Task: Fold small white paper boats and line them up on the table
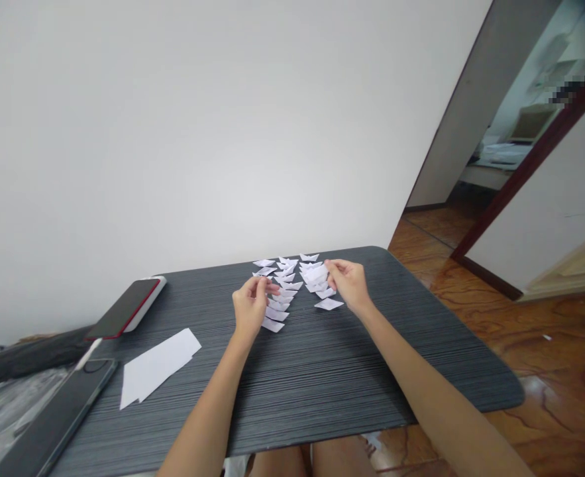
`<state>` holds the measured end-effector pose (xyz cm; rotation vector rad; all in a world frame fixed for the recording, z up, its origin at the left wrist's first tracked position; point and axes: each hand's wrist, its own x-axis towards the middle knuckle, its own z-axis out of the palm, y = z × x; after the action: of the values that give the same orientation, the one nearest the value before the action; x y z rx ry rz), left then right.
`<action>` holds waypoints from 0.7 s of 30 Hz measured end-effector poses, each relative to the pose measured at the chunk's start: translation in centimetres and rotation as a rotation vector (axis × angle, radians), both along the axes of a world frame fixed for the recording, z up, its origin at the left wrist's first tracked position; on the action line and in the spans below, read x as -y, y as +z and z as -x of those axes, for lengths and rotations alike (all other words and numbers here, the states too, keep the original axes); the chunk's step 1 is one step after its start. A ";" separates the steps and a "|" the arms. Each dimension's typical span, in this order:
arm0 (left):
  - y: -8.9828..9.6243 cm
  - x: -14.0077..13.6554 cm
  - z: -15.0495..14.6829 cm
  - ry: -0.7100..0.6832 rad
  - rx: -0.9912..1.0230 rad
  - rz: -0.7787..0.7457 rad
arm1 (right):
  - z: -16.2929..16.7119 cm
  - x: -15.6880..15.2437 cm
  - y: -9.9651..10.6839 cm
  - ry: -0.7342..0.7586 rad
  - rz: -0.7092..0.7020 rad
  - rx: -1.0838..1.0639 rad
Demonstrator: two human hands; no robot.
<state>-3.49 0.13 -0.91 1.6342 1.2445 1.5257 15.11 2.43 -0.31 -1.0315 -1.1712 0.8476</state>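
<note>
My right hand pinches a small piece of folded white paper between thumb and fingers, held above the table. Behind and below it lies a column of folded paper boats, partly hidden by the piece; the nearest boat lies flat just below the hand. My left hand hovers to the left with loosely curled fingers, and nothing shows in its grasp. Next to it runs another column of white paper boats, some of them hidden behind the fingers.
Flat white paper strips lie stacked at the left of the dark table. Beyond them are a red-edged dark device on a white one and a phone-like slab. A white wall borders the table's far edge.
</note>
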 end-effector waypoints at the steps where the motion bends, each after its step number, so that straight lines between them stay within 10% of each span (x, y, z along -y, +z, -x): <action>1: 0.2 0.1 0.0 -0.024 -0.023 -0.028 | 0.2 0.2 0.1 0.063 0.018 0.029; 8: 0.6 0.6 -1.0 -0.328 -0.236 -0.068 | 1.9 1.2 -0.2 0.231 0.054 0.075; 21: -0.6 0.4 -0.3 -0.192 -0.644 -0.566 | 1.7 1.4 -0.2 0.314 0.159 -0.026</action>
<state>-3.15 -0.23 -1.54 2.6815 0.9348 1.3418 13.37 1.04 -0.47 -0.9742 -1.2788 1.2136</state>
